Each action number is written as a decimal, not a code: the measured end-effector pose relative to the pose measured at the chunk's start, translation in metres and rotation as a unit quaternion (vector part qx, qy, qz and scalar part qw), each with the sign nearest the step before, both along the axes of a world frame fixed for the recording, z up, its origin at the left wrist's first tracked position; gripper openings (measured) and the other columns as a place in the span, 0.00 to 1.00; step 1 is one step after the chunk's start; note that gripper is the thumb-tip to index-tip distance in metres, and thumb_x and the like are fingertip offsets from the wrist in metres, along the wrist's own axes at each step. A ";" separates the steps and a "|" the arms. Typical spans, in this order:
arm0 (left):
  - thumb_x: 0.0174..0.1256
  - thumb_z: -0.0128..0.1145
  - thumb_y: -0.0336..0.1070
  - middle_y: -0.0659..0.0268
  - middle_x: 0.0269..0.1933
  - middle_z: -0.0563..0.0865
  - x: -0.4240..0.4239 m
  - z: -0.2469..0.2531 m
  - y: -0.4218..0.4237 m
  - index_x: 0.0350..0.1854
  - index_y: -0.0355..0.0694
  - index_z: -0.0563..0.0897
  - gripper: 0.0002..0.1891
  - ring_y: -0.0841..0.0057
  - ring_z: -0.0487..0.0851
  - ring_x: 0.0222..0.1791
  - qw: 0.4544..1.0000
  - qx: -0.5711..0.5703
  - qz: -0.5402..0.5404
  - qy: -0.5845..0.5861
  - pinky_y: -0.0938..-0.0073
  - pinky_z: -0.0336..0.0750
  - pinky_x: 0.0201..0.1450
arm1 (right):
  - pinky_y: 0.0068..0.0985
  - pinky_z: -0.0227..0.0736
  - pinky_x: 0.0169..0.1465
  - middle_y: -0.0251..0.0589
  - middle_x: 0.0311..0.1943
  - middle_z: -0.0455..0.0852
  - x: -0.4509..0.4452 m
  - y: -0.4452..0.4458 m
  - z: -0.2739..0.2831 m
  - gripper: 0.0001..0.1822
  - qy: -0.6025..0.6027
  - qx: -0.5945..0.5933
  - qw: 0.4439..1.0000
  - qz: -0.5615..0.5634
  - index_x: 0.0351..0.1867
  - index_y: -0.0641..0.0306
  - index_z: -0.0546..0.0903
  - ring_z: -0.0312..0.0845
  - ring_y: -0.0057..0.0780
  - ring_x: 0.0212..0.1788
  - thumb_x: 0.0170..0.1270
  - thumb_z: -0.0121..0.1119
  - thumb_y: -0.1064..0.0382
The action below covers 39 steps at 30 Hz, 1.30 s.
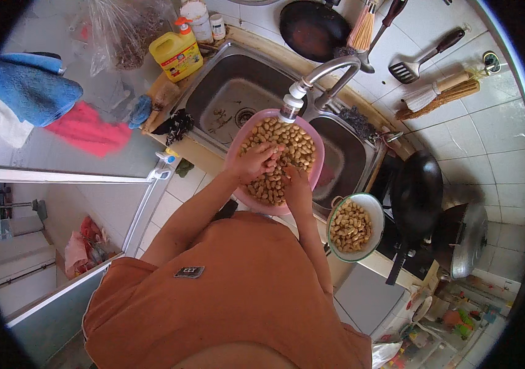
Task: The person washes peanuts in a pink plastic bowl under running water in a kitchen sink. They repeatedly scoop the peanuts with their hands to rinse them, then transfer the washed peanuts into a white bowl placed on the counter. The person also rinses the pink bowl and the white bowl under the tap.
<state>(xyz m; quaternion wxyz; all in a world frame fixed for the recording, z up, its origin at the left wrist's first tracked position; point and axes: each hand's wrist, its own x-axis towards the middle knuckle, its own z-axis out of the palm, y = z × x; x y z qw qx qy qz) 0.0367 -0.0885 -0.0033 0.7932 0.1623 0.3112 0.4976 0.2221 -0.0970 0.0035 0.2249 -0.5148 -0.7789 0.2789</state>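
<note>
A pink plastic basin point(320, 161) full of unshelled peanuts point(297, 143) sits over the front of the sink, beneath the faucet. Over the peanuts, my left hand point(257, 162) is turned partly palm up with its fingers curled; whether a peanut lies in them is unclear. Just right of it, my right hand point(297, 183) reaches down to the peanuts, its fingertips partly hidden among them. To the right stands a white enamel pot point(378, 221) with a green rim, holding more peanuts point(350, 226).
A curved metal faucet point(331, 64) with a white filter head hangs over the basin. The double steel sink point(225, 87) lies behind it. A yellow detergent bottle point(177, 55) stands at the left corner. A black wok point(415, 193) rests on the stove at right.
</note>
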 end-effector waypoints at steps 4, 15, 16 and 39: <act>0.79 0.44 0.40 0.74 0.32 0.67 -0.001 -0.008 0.001 0.50 0.38 0.75 0.12 0.84 0.64 0.29 1.000 -0.012 -0.007 0.006 0.83 0.64 0.33 | 0.40 0.75 0.49 0.49 0.44 0.80 0.000 -0.001 0.003 0.10 -0.004 0.008 1.000 0.006 0.45 0.63 0.79 0.78 0.50 0.48 0.62 0.59 0.69; 0.77 0.43 0.47 0.62 0.34 0.79 -0.009 -0.025 -0.004 0.48 0.42 0.75 0.15 0.69 0.81 0.38 0.754 0.150 0.033 0.639 0.69 0.76 0.40 | 0.41 0.75 0.52 0.48 0.49 0.79 -0.009 0.026 -0.022 0.14 -0.069 0.109 0.991 0.020 0.49 0.60 0.80 0.73 0.49 0.55 0.61 0.56 0.70; 0.76 0.43 0.46 0.59 0.38 0.81 -0.007 -0.041 -0.005 0.50 0.41 0.75 0.14 0.64 0.82 0.42 0.652 0.203 0.015 0.730 0.66 0.76 0.43 | 0.42 0.74 0.51 0.51 0.48 0.78 -0.014 0.029 -0.035 0.15 -0.063 0.088 0.994 0.033 0.51 0.60 0.79 0.74 0.49 0.53 0.62 0.56 0.69; 0.65 0.56 0.38 0.54 0.44 0.86 -0.001 -0.020 -0.017 0.52 0.41 0.79 0.15 0.57 0.84 0.45 0.736 0.256 0.007 0.627 0.62 0.76 0.49 | 0.19 0.71 0.29 0.38 0.33 0.80 -0.001 0.026 -0.024 0.08 0.367 -0.291 0.880 -0.083 0.37 0.66 0.76 0.74 0.21 0.28 0.74 0.44 0.68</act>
